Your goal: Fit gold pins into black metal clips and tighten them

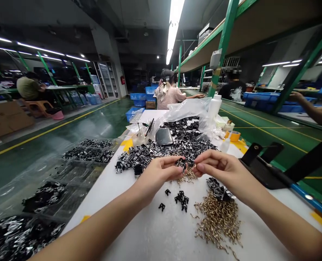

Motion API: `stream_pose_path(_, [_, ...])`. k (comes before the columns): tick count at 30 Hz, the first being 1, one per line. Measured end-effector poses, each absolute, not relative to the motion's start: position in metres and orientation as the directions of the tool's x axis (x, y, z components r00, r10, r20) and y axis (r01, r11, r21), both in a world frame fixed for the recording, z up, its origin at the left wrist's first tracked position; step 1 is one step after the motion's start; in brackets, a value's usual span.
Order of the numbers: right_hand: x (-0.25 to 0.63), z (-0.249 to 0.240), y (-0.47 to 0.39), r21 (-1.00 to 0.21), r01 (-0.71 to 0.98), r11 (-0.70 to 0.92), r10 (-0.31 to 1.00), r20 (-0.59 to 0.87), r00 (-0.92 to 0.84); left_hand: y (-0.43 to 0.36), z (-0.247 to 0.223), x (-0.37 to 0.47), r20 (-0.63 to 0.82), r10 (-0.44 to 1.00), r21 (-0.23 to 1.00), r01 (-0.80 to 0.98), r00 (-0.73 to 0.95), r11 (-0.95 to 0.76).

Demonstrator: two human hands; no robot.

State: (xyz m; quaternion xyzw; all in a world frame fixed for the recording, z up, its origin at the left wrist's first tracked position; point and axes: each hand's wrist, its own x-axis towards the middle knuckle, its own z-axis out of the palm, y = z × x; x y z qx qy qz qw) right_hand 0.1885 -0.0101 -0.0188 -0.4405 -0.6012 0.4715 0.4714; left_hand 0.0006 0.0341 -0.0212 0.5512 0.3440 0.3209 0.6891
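Observation:
My left hand (164, 169) is closed round a small black clip-like part (181, 164), which sticks out between thumb and fingers. Close beside it, my right hand (213, 165) pinches with thumb and forefinger; a tiny brass-coloured bit seems to show at the tips, too small to make out fully. Below the right hand lies a heap of small bent brass pins (217, 219), with some black parts (220, 189) at its top edge. A few loose black parts (182, 200) lie on the white tabletop (150, 235) under my hands. Behind them spreads a large pile of black parts (141, 156).
Clear divided trays (79, 174) with black parts stand at the left. A dark rectangular dish (164, 136) sits on the pile. At the back right are a white bottle (214, 107) and orange tape (233, 136). A black metal fixture with a blue handle (310, 195) lies right. A person (167, 94) sits ahead.

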Motion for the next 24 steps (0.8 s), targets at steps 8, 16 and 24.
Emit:
stream_pose_path(8, [0.188,-0.023,-0.008,-0.986,0.078,0.147,0.971,0.129,-0.202,0.029,-0.018,0.001,-0.121,0.811,0.980,-0.063,0.573,0.190])
stream_pose_path(16, [0.187,-0.021,-0.013,-0.960,0.212,0.185,0.976,0.155,-0.151,0.028,-0.016,0.004,-0.086,0.838,0.992,-0.031,0.539,0.122])
stream_pose_path(24, [0.182,-0.024,-0.021,-0.645,0.642,0.415,0.881,0.461,-0.106,0.026,-0.016,0.004,-0.081,0.833,0.992,0.123,0.548,0.016])
